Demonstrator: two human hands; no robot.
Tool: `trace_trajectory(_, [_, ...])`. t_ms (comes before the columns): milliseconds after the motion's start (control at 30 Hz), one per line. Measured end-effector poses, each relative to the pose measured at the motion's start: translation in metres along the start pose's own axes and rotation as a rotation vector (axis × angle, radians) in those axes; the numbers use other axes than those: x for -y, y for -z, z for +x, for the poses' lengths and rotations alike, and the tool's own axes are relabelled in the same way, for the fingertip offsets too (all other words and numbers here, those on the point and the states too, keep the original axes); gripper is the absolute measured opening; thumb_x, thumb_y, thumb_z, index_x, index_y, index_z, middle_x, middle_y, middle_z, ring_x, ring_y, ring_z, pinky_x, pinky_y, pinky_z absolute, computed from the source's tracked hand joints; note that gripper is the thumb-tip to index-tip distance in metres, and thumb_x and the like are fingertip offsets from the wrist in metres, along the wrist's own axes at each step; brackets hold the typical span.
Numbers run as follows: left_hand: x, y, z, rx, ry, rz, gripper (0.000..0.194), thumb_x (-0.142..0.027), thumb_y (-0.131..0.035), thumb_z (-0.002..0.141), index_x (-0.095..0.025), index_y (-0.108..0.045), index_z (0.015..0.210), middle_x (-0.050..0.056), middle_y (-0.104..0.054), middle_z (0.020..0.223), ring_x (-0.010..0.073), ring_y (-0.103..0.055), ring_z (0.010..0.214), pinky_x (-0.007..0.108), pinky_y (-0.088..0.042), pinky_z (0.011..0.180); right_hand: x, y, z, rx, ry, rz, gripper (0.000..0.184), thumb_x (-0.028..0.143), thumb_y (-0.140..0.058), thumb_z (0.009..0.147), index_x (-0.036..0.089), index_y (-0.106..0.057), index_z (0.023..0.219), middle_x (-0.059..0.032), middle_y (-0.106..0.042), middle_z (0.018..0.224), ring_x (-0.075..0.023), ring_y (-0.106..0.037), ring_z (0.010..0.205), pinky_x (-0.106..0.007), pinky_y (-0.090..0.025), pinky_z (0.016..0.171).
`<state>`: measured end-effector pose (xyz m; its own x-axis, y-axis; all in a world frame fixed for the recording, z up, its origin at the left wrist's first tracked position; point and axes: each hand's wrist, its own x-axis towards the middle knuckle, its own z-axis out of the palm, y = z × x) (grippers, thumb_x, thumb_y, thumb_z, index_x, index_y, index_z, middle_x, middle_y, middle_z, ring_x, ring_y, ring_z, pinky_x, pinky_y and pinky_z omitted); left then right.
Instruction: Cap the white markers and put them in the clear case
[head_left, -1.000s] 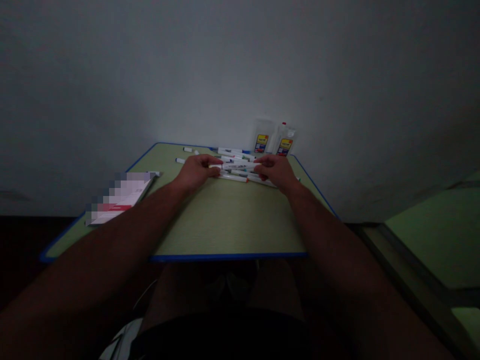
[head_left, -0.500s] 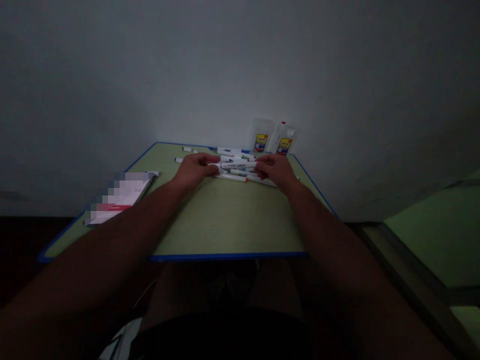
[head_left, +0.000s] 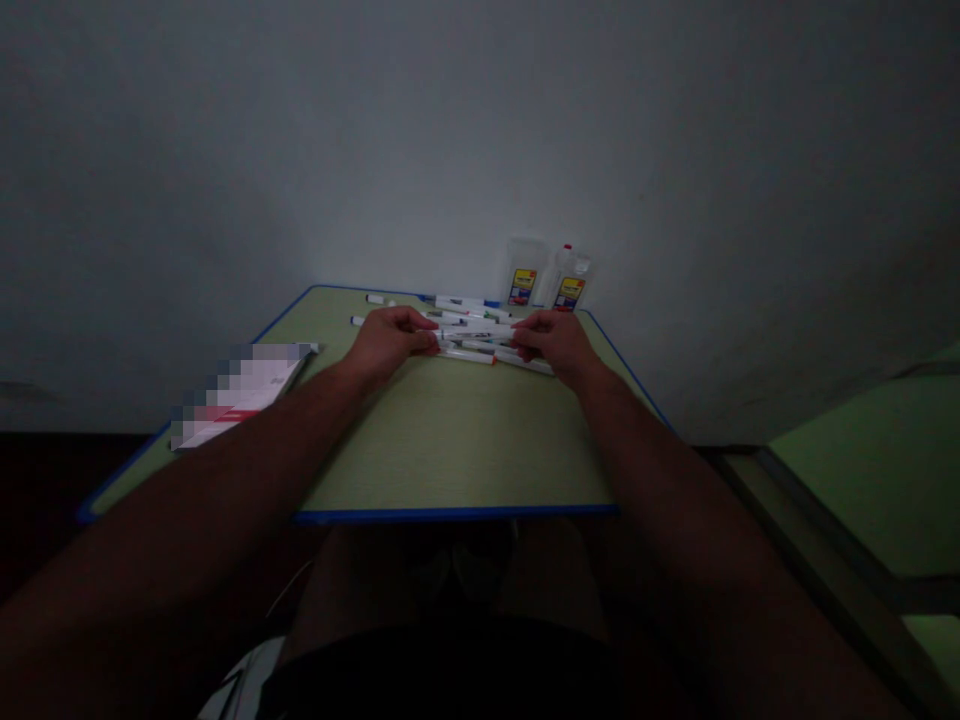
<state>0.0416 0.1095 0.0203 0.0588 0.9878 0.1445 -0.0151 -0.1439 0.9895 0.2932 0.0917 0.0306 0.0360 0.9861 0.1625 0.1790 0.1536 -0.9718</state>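
Note:
My left hand [head_left: 394,340] and my right hand [head_left: 551,342] are closed on opposite ends of one white marker [head_left: 476,333]. It lies nearly level between them, above a loose heap of white markers on the table. Under it, nearer to me, rests a marker with an orange end [head_left: 469,355]. A white marker [head_left: 525,364] slants below my right hand. Behind the held one lies a marker with blue ends [head_left: 459,302]. My fingers cover both ends of the held marker.
Two clear plastic cases [head_left: 525,272] with yellow labels stand against the wall at the table's back right; a red-tipped item rises beside the right one. A white and red book or box [head_left: 247,390], partly blurred out, lies at left. Blue edging rims the green table [head_left: 465,440].
Both hands stay in nearly the same place on the marker. The held marker appears slightly turned or shifted between the fingers; the other markers look unmoved.

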Motion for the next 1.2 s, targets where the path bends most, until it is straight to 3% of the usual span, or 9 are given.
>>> trace_trajectory(600, [-0.0055,-0.0060,-0.0065,-0.006,0.008,-0.006,0.015,-0.004,-0.075,0.061,-0.012,-0.065,0.069,0.003,-0.067,0.069,0.0169,-0.069,0.068,0.040,-0.061,0.076,0.0013,0.0030,0.0002,0.010,-0.031,0.015,0.013,0.016,-0.080,0.070,0.015,-0.067,0.073,-0.0022,-0.069,0.063,-0.0092,-0.058,0.049,-0.024,-0.054,0.051])
trace_trajectory(833, [0.0006,-0.0003,-0.0014,0.018,-0.073,0.011,0.017,-0.012,-0.079,0.060,-0.013,-0.067,0.073,0.003,-0.069,0.069,0.0169,-0.068,0.065,0.039,-0.060,0.074,0.0031,0.0046,-0.0011,0.029,-0.005,0.033,0.013,0.017,-0.079,0.070,0.015,-0.066,0.073,-0.0020,-0.069,0.063,-0.0096,-0.058,0.048,-0.024,-0.053,0.050])
trace_trajectory(967, [0.0018,0.0026,0.0010,0.015,-0.123,0.051,0.021,-0.016,-0.082,0.059,-0.015,-0.069,0.075,0.004,-0.072,0.073,0.0176,-0.069,0.070,0.036,-0.059,0.075,0.0026,0.0043,-0.0005,0.043,0.016,0.039,0.014,0.019,-0.079,0.071,0.017,-0.067,0.078,-0.0012,-0.070,0.066,-0.0097,-0.060,0.051,-0.024,-0.053,0.051])
trace_trajectory(1200, [0.0012,0.0009,-0.0005,0.059,-0.091,0.038,0.018,-0.016,-0.078,0.064,-0.012,-0.071,0.080,0.004,-0.071,0.070,0.0167,-0.069,0.067,0.037,-0.058,0.078,0.0006,0.0042,0.0022,-0.001,0.028,0.037,0.009,0.022,-0.076,0.078,0.017,-0.069,0.080,-0.0028,-0.071,0.069,-0.0104,-0.061,0.053,-0.024,-0.055,0.051])
